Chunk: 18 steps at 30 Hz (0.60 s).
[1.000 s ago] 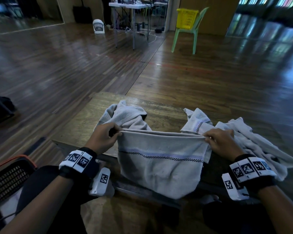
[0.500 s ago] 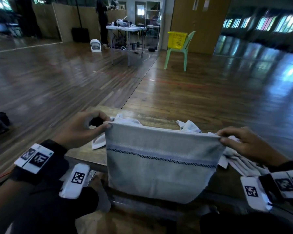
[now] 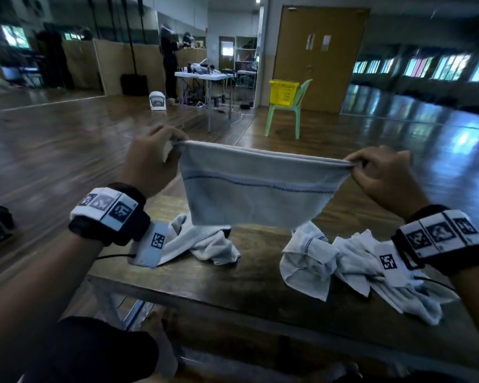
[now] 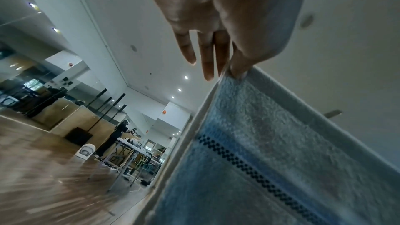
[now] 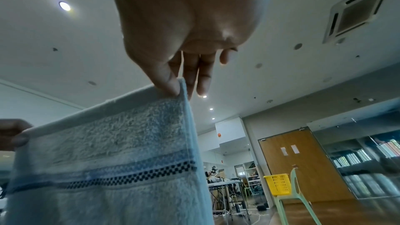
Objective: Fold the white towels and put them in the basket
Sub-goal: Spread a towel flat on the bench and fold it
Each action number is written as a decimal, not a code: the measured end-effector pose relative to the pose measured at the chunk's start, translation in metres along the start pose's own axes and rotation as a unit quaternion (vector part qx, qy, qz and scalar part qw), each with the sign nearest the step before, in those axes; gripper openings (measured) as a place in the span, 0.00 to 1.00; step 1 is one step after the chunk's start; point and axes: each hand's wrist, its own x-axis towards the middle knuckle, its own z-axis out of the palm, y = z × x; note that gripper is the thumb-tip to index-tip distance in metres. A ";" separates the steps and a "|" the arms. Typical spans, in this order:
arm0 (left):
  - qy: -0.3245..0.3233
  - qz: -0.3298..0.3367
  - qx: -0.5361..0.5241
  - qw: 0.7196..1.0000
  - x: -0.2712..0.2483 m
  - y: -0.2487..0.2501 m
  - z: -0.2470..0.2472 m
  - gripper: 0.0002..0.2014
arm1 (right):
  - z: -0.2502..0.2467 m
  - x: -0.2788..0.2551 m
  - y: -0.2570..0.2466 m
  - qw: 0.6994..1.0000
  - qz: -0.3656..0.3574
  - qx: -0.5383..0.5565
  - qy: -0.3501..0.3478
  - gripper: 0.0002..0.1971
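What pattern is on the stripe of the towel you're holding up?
The held towel has a dark checkered line along a pale blue band. The right wrist view shows it best.

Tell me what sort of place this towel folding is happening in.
Probably a large hall or studio used as a workspace, not a home: a wide polished wooden floor, a mirrored wall, and a far folding table loaded with equipment. Ceiling downlights and an air-conditioning cassette fit that.

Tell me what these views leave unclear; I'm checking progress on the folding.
- Basket for the towels: outside every view.
- Held towel: its far side is hidden by its own front.
- Crumpled towels on the table: count unclear in the head view; the right wrist gear covers part.
- Left wrist view: floor motion-blurred.
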 end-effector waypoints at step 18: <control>-0.525 -0.120 -0.063 0.841 -0.211 -0.039 0.090 0.07 | 0.108 -0.175 0.002 0.801 0.054 0.006 -0.596 0.07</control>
